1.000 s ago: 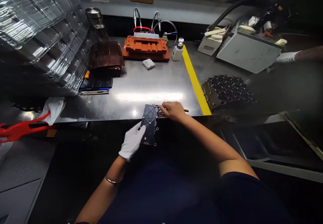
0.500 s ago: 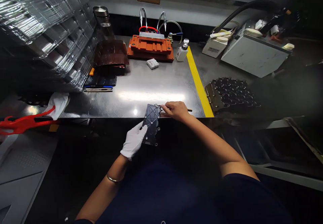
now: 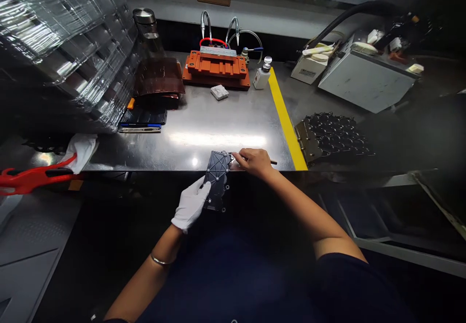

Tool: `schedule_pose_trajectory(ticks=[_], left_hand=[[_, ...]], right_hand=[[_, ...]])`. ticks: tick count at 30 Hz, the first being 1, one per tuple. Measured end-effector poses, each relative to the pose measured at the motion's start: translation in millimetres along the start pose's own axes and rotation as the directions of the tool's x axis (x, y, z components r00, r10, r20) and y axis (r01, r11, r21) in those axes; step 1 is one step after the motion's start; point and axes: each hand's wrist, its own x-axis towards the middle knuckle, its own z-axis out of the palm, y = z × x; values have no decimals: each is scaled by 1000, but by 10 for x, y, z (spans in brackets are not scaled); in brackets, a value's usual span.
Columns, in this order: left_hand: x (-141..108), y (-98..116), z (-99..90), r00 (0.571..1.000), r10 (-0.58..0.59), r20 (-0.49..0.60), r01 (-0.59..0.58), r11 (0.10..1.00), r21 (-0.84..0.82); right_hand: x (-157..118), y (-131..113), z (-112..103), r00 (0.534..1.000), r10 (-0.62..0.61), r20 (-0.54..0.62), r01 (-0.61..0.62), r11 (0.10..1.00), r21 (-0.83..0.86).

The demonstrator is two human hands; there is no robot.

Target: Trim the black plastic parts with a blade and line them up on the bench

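In a white glove, my left hand (image 3: 190, 204) grips a flat black plastic part (image 3: 217, 173) by its lower left side, thumb on top. The part has crossing ribs, small bosses and a scalloped right edge. Its upper end lies over the bench's front edge. My bare right hand (image 3: 257, 161) is closed around a thin tool; the tool's brownish handle end (image 3: 273, 162) sticks out behind the hand. Its front end is at the part's upper right edge, too small to make out, so I cannot tell the tool's kind.
An orange fixture (image 3: 217, 68), a white pump bottle (image 3: 262, 74) and a folded white cloth (image 3: 219, 92) stand behind. Right of the yellow tape (image 3: 287, 119) stands a row of black parts (image 3: 333, 136). Plastic trays (image 3: 80, 56) are stacked left, beside a red air gun (image 3: 36, 179).
Hardly anything differs. The whole view has shifted slightly, and both hands keep their hold, with the right hand and the tool still at the part's upper right edge.
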Motion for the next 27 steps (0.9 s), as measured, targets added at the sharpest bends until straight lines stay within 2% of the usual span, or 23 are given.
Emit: schedule_pose_trajectory(ticks=[8,16,27], left_hand=[[16,-8,3,1000,8,-5,-8,1000,3],[-12,21,26,999,35,-4,-35,999,-20],[-26,20,30,996,84,-13,-83,996,14]], right_hand=[[-32,9,-6,1000,-21,-14,21,1000,13],[-269,11,-53,983,-178,36,176,983,61],[-209,-4,-94,969,-227,100,229,973,-5]])
